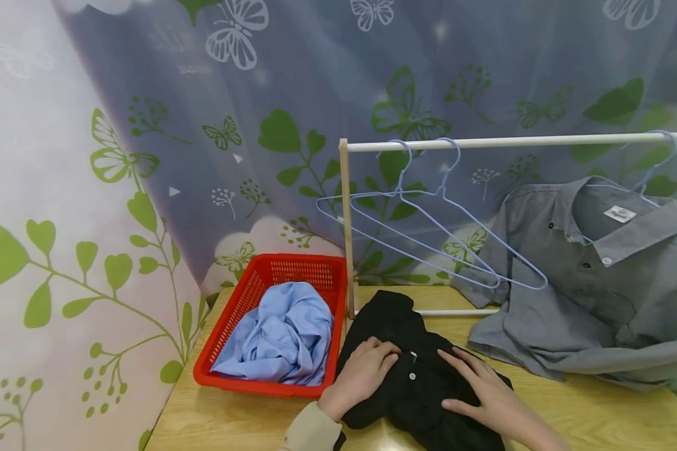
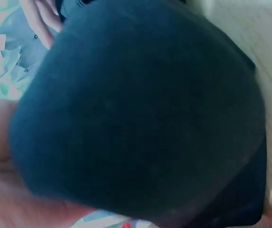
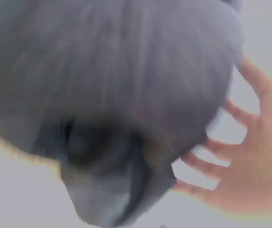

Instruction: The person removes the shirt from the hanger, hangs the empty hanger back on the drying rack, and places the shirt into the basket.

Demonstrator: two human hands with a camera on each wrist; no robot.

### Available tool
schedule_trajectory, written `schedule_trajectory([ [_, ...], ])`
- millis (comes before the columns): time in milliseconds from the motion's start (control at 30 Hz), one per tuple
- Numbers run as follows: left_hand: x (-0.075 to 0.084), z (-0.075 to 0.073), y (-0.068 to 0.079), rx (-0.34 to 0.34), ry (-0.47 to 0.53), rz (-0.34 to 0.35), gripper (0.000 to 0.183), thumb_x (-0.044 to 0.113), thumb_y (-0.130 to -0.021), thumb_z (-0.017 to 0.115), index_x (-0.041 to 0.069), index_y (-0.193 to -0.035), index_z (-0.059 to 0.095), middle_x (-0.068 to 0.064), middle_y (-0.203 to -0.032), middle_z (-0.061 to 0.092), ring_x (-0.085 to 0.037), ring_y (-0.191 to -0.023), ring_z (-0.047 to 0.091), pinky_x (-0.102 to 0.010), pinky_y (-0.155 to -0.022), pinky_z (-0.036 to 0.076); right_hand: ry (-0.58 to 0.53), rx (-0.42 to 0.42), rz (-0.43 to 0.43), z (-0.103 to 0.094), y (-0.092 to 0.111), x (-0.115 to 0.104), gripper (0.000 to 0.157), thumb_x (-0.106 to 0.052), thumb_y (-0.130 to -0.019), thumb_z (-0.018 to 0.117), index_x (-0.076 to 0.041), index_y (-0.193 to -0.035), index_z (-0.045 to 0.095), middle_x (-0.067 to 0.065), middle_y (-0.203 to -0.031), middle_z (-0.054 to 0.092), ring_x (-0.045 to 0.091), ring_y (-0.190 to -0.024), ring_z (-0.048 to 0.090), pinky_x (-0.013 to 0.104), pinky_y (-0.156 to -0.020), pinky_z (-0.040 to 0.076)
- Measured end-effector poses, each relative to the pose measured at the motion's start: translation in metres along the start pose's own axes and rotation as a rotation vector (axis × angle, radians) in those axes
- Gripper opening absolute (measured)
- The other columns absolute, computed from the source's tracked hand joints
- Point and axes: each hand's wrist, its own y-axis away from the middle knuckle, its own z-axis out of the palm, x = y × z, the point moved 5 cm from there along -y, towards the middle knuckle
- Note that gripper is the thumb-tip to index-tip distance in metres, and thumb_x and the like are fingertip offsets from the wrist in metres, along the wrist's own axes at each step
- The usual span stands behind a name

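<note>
A dark, crumpled black shirt (image 1: 429, 388) with small white buttons lies on the wooden table in the head view. My left hand (image 1: 367, 371) is at its left part, fingers bent and thumb close to the index finger, pinching the cloth. Over the right part, my right hand (image 1: 485, 391) has its fingers spread and touching the fabric. In the left wrist view, the black shirt (image 2: 140, 109) bulges close to the camera and covers the left fingertips. Cloth (image 3: 126, 71) also fills much of the blurred right wrist view, with the right hand's spread fingers (image 3: 221, 149) at its edge.
A red basket (image 1: 203, 360) holding a crumpled light blue garment (image 1: 284, 338) stands left of the shirt. Behind, a rack with a white bar (image 1: 508, 142) carries two bare blue hangers (image 1: 457, 216) and a grey shirt (image 1: 592, 294) on another hanger.
</note>
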Motion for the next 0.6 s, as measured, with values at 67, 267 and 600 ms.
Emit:
schedule_trajectory([
  [67,-0.002,-0.005,0.000,0.082,0.030,-0.034,0.026,0.024,-0.096,0.071,0.013,-0.119,0.065,-0.006,-0.108,0.059,-0.023,-0.098,0.058,-0.035,-0.084,0.051,-0.003,0.011,-0.042,-0.004,0.011,0.005,0.095,-0.057,-0.081,0.077,-0.023,-0.158,0.034,0.028,-0.154,0.034,0.059,-0.131,0.041,0.072,-0.086,0.044],
  [267,-0.010,0.002,-0.001,0.045,0.018,-0.137,0.077,0.032,-0.084,0.085,0.008,-0.146,0.046,-0.023,-0.141,0.044,-0.041,-0.124,0.050,-0.055,-0.098,0.049,0.002,-0.096,-0.031,0.005,0.033,0.031,0.132,-0.056,-0.068,0.089,-0.019,-0.164,0.006,0.035,-0.154,0.017,0.067,-0.131,0.030,0.079,-0.081,0.039],
  [600,-0.020,0.029,0.001,-0.282,0.034,-0.147,0.093,0.043,-0.082,0.084,0.024,-0.156,0.030,-0.027,-0.144,0.048,-0.048,-0.129,0.050,-0.062,-0.103,0.044,-0.149,-0.190,0.059,0.032,0.006,0.041,0.140,-0.026,-0.065,0.096,-0.013,-0.162,-0.004,0.046,-0.153,0.008,0.076,-0.129,0.023,0.076,-0.082,0.043],
])
